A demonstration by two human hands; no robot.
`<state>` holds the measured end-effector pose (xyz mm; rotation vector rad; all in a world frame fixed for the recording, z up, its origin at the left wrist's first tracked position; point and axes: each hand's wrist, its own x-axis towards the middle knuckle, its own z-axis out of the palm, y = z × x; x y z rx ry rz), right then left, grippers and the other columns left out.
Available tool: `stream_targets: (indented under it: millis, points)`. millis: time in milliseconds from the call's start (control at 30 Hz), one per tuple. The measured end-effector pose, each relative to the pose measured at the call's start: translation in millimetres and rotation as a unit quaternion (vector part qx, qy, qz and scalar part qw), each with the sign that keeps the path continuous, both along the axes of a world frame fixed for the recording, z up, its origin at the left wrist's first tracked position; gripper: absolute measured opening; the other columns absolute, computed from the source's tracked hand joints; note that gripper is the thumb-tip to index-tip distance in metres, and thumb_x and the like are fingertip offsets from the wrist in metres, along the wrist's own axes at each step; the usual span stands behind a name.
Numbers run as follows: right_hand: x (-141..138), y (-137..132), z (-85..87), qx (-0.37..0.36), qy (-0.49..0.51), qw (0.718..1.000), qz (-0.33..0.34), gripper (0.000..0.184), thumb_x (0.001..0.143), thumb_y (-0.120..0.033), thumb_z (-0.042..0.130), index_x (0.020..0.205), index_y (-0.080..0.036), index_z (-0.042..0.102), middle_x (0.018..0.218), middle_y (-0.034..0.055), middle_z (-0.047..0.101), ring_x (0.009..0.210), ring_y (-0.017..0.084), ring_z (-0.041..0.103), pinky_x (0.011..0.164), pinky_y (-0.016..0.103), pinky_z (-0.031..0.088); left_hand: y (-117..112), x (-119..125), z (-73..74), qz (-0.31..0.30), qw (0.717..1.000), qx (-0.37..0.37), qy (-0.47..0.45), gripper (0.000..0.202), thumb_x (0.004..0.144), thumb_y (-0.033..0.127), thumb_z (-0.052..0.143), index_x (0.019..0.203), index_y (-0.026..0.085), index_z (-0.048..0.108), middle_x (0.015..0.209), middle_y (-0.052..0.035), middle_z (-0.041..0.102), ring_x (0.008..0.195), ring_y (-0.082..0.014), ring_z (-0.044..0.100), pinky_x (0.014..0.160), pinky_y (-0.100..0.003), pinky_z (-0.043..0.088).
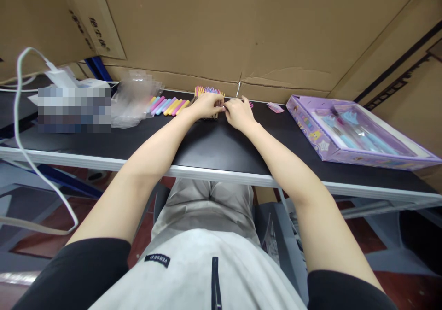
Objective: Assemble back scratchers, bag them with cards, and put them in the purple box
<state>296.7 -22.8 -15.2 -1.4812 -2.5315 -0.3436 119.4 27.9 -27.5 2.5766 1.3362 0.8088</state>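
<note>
My left hand (208, 104) and my right hand (239, 112) meet near the back of the black table. Fingers on both hands are closed and come together at one spot. Whatever they pinch there is too small and covered to name. Just behind my left hand lies a row of small looped pieces (209, 90) in yellow, blue and pink, with dark ends showing below the hand. To its left is a row of pastel sticks (169, 106) in yellow, pink and blue. Small pink pieces (251, 104) peek out beyond my right hand.
Clear plastic bags (134, 100) lie left of the sticks. A white cable (18, 98) loops over the table's left edge. At right stands a purple box (312, 135) with blue-handled items under a clear cover. Pink cards (275, 108) lie near the cardboard wall (221, 29).
</note>
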Motion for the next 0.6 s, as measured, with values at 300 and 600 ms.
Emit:
stream_targets:
  millis: [300,600]
  points:
    - [3,0,2.4,-0.034,-0.017,0.998,-0.056,0.042,0.112,-0.024,0.042,0.140,-0.011,0.071,0.138,0.0207,0.075,0.127,0.036,0.073,0.102,0.041,0.052,-12,-22,41.4,0.145,0.989,-0.021,0.032,0.028,0.096,0.036,0.065,0.116,0.020,0.075,0.117,-0.0087,0.078,0.126,-0.0317,0.066,0.116,-0.050,0.040]
    - [1,1,-0.8,-0.041,-0.017,0.998,-0.052,0.042,0.111,-0.023,0.043,0.138,-0.012,0.074,0.136,0.0193,0.077,0.127,0.037,0.073,0.103,0.043,0.054,-19,-123,40.1,0.414,0.906,-0.087,0.024,0.067,0.087,0.068,0.064,0.124,0.014,0.075,0.148,-0.0180,0.069,0.155,-0.0498,0.032,0.123,-0.078,0.009]
